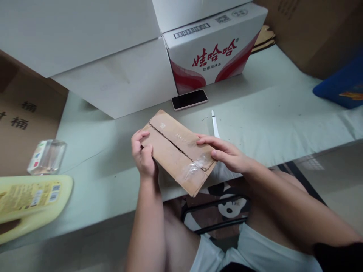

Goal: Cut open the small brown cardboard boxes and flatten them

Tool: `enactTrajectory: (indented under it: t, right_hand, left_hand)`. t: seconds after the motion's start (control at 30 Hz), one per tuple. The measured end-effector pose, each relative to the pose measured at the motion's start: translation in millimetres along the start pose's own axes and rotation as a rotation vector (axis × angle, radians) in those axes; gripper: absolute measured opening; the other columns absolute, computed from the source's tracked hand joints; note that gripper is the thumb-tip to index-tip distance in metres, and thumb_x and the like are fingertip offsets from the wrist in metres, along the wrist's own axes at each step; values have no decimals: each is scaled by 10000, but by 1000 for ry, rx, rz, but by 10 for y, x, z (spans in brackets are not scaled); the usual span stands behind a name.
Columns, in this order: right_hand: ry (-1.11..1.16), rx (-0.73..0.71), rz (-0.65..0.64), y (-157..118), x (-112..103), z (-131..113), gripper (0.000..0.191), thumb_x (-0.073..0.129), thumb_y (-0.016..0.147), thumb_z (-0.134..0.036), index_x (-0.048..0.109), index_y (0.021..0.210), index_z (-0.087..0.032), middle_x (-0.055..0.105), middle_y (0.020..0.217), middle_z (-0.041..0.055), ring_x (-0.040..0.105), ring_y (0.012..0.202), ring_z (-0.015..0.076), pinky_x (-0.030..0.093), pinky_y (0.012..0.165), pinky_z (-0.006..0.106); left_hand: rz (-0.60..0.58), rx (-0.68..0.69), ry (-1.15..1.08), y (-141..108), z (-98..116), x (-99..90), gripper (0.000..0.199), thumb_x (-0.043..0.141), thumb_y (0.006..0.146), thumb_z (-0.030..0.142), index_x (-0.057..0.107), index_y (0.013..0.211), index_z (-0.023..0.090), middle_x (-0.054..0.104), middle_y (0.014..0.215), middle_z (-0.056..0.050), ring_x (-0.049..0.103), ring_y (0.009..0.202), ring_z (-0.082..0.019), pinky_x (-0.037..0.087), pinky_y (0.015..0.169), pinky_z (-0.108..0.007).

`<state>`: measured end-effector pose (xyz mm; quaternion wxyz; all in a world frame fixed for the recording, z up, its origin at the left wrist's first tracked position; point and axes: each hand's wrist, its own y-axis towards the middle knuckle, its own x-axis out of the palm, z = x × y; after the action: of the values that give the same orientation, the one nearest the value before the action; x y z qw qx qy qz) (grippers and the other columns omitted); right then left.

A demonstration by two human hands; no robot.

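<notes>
Between my two hands is a flat brown cardboard box (170, 156), held tilted above the near edge of the table. A dark slit runs along its upper face, and clear tape covers the end near me. My left hand (144, 156) grips its left end, thumb on top. At the right side, my right hand (227, 153) holds the box with fingers and thumb on its upper face and edge. Just beyond that hand lies a slim white tool (214, 124) with a dark tip, partly hidden; its kind is unclear.
A phone (190, 99) lies before a white and red carton (212, 56). Large white boxes (121, 83) stand at the back left. A clear plastic container (48, 156) and a yellow jug (36, 204) are at left. A blue object (340, 83) sits at right.
</notes>
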<state>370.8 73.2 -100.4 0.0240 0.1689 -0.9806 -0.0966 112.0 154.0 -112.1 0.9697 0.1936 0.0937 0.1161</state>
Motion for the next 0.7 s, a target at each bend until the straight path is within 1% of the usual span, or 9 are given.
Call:
enactTrajectory:
  t: [0.07,0.13,0.2,0.27,0.37,0.47,0.57,0.63,0.7]
  right_hand:
    - [64,36,64,20,18,9,423,494,985,-576,635,1279,-307,568,1492,59,535,1376,262,426,1138,488]
    - [84,104,216,44,12,26,483,374,994,-593,636,1236,-268,658,1346,90,618,1246,267,510,1023,485]
    - [-97,214,377,62,-20,45,449,391,967,-536,654,1169,-234,693,1181,106,658,1087,268,539,915,466]
    - [-457,349,447,69,-65,57,399,489,913,-453,670,1182,-221,665,1116,112,649,970,264,525,864,455]
    - [-928,536,334,62,-112,60,473,536,894,-426,639,1319,-245,608,1163,140,629,915,281,502,768,432]
    - [-1157,608,189,55,-125,57,399,528,916,-399,661,1249,-224,627,1066,149,613,880,294,450,661,373]
    - [-1170,574,199,62,-128,65,296,557,893,-367,664,1111,-199,652,952,122,593,825,268,395,621,341]
    - [-1063,510,293,71,-128,74,288,579,872,-382,652,1083,-201,659,919,89,580,775,232,387,626,332]
    - [-892,392,432,75,-122,74,293,605,846,-395,641,1069,-208,647,880,50,558,709,189,404,636,323]
  left_hand:
    - [23,-42,7,8,44,25,322,503,691,263,605,993,217,605,1181,-72,571,1150,-244,457,1018,-393]
    - [39,-76,5,8,86,42,318,503,685,275,599,982,216,619,1110,-70,583,1054,-225,473,939,-369]
    - [50,-89,5,2,116,48,317,505,682,285,603,975,214,625,1062,-68,581,993,-213,474,887,-352]
    - [61,-79,25,-2,134,47,315,502,687,292,609,972,211,630,1054,-67,579,986,-209,470,876,-345]
    - [77,-38,62,-1,145,38,305,489,725,309,621,979,203,637,1054,-69,581,993,-208,461,886,-344]
    - [103,-2,100,5,135,27,298,483,772,311,637,995,187,637,1059,-76,580,981,-203,447,883,-342]
    - [118,1,144,11,94,10,295,472,818,301,641,1031,187,631,1079,-75,577,966,-193,443,872,-337]
    - [122,10,166,12,61,0,283,467,848,304,632,1051,196,624,1099,-74,578,1000,-196,448,895,-337]
    - [127,21,184,9,42,-2,274,463,877,319,621,1071,207,612,1116,-73,575,1044,-201,453,931,-340]
